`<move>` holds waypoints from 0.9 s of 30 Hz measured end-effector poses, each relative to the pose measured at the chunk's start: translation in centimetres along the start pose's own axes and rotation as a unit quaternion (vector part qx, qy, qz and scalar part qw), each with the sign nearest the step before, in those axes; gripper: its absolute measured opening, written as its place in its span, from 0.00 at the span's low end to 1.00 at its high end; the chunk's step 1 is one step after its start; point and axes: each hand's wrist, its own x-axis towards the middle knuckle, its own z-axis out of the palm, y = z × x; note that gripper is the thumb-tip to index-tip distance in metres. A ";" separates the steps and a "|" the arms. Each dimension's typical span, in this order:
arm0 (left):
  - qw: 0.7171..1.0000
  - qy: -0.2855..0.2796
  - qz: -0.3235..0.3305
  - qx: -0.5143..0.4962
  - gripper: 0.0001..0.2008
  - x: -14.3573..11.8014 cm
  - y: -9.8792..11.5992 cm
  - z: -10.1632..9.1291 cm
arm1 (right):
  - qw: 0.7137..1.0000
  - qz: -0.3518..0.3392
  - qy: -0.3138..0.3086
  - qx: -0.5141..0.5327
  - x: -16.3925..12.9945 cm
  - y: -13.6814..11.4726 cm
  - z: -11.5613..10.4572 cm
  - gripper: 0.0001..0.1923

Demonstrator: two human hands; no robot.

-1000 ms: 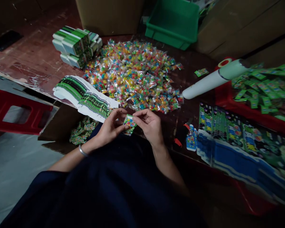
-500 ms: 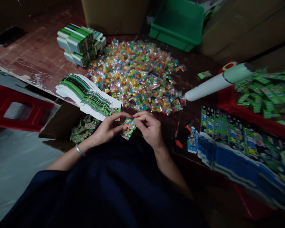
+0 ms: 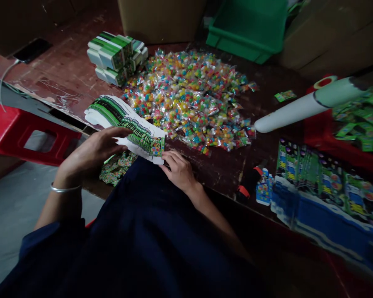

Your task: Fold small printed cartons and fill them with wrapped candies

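Note:
My left hand [image 3: 91, 151] is open, fingers apart and holding nothing, above a cardboard box of small green filled packets [image 3: 115, 167]. At the table's near edge, my right hand [image 3: 180, 170] pinches the near end of a flat printed candy carton [image 3: 157, 147]. That carton lies at the front of a fanned row of flattened green-and-white cartons [image 3: 121, 118]. Just beyond the row spreads a big heap of clear bags of coloured candy [image 3: 189, 99].
Bundled carton stacks [image 3: 112, 54] and a phone [image 3: 32, 50] lie at the back left. A green tray [image 3: 245, 35] stands behind the heap. On the right are a pale tube [image 3: 286, 114], a cutter [image 3: 248, 182], a blue carton [image 3: 264, 188] and fanned printed sheets [image 3: 317, 203]. A red stool [image 3: 15, 128] stands left.
My hands have parted, and the small green carton they held is no longer in them. My left hand has moved left over the box; my right now grips a flat carton. The view has shifted.

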 end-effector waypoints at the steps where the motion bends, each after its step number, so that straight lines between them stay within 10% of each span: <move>1: 1.000 -0.018 -0.008 -0.009 0.16 0.2 -0.1 0.6 | 1.000 -0.006 0.012 0.000 -0.1 0.1 -0.1 0.08; 7: 0.953 -0.068 -0.124 -0.268 0.22 1.8 -2.3 7.4 | 0.990 0.012 0.142 0.011 -1.3 -0.3 -1.5 0.10; 14: 0.842 -0.086 -0.102 -0.523 0.27 3.0 -2.1 12.4 | 0.986 -0.086 0.128 0.060 -1.6 -2.4 -2.8 0.18; 19: 0.865 -0.174 -0.067 -0.465 0.32 3.0 -1.9 12.1 | 0.987 0.032 0.088 0.131 -0.8 -2.1 -4.5 0.32; 27: 0.885 -0.254 -0.062 -0.385 0.30 1.4 -0.9 13.7 | 0.964 0.124 -0.026 0.236 -1.5 -1.1 -7.8 0.08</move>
